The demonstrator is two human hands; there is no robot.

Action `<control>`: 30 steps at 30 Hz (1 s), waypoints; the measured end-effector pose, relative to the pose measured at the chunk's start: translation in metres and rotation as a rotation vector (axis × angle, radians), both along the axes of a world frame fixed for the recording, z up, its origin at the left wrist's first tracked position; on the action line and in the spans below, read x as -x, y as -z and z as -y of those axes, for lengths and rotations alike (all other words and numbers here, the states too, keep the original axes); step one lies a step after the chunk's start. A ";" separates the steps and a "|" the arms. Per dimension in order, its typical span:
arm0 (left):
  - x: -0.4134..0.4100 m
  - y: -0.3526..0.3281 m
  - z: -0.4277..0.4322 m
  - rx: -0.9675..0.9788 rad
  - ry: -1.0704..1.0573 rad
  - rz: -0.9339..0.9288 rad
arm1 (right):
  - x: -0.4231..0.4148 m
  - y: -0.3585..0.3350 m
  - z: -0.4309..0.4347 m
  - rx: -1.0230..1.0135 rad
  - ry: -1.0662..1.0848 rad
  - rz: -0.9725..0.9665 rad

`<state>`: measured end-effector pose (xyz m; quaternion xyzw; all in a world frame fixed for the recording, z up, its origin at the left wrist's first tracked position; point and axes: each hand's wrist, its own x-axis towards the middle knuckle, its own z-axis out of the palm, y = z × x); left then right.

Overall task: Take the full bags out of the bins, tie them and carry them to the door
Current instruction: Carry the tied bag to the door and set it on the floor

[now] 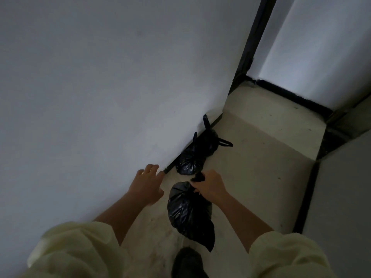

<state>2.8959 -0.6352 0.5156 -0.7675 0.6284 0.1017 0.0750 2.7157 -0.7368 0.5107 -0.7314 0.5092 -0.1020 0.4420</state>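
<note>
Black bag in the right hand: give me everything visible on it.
The bag is black, thin, crinkly, glossy plastic, bulging full. Its neck is gathered at the top, where the right hand grips it; a dark tail sticks out past the fist. It hangs tilted, narrowing to a point at the bottom, over the pale floor. Nothing else visibly touches it.

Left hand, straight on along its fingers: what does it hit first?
Probably the wall, near its base; the left hand may be touching it now. Depth is unclear.
</note>
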 end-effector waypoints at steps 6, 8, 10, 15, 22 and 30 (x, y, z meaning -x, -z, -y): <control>-0.036 0.043 0.097 0.044 -0.088 0.058 | -0.046 0.058 0.092 0.026 -0.119 -0.043; -0.051 0.060 0.118 0.027 -0.091 0.087 | -0.061 0.079 0.114 0.032 -0.139 -0.049; -0.074 0.084 0.141 0.054 -0.062 0.129 | -0.079 0.110 0.140 -0.013 -0.128 -0.033; -0.127 0.136 0.183 0.140 0.087 0.209 | -0.110 0.185 0.187 -0.074 -0.036 0.006; -0.191 0.205 0.212 0.082 0.320 0.409 | -0.146 0.278 0.223 -0.158 0.102 0.015; -0.227 0.258 0.219 0.106 0.504 0.706 | -0.193 0.344 0.236 -0.106 0.150 -0.030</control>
